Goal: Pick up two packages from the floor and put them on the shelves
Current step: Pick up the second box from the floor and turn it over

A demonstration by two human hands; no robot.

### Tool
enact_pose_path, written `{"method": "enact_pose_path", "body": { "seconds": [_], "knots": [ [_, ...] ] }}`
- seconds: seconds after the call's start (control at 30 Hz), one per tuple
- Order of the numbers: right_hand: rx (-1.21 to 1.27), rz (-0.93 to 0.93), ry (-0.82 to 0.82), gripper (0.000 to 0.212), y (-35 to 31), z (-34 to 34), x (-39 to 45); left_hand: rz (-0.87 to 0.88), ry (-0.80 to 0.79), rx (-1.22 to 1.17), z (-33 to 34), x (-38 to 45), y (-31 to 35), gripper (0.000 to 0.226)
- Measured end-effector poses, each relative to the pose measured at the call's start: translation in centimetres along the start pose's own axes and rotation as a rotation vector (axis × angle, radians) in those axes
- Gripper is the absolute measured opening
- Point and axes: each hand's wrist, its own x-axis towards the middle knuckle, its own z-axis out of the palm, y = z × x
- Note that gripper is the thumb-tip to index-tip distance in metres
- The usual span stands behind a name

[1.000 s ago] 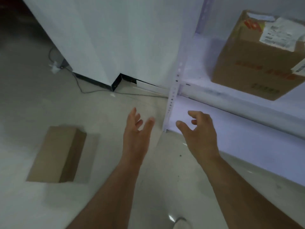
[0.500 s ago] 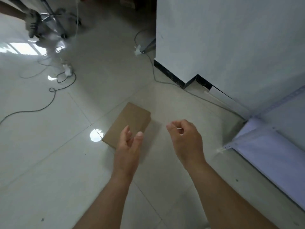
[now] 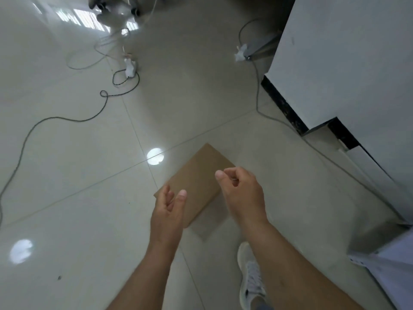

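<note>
Reaching left hand (image 3: pixel 168 211), right hand (image 3: pixel 242 193), both empty, one package (image 3: pixel 197 182), floor (image 3: pixel 78 175)

The package (image 3: pixel 197 182) under the hands is plain brown cardboard with no print. The floor (image 3: pixel 67 153) beyond the left hand (image 3: pixel 168 211) is glossy pale cream tile with thin grey grout lines. A dark cable (image 3: pixel 55 118) snakes across it. Near the right hand (image 3: pixel 242 193), the shoe (image 3: pixel 251 278) is white, and the wall (image 3: pixel 348 59) is white above a black skirting strip (image 3: pixel 282 106).

I'm in a bare storeroom: glossy tiled floor (image 3: pixel 67 153), loose cables (image 3: pixel 44 121), a white wall (image 3: pixel 348 63), metal shelving (image 3: pixel 388 265), a cardboard package (image 3: pixel 199 180).
</note>
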Motion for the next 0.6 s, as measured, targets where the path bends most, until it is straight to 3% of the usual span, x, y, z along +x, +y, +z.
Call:
{"method": "enact_pose_path", "body": {
  "seconds": [0.23,0.6],
  "knots": [
    [-0.093,0.045,-0.138,0.036,2.2,2.2,7.6,-0.159,0.089,-0.06,3.9,5.8,-1.2,0.056],
    [-0.285,0.008,-0.261,0.036,4.7,11.4,17.9,-0.338,0.244,-0.044,3.4,17.8,-9.0,0.059]
  ]
}}
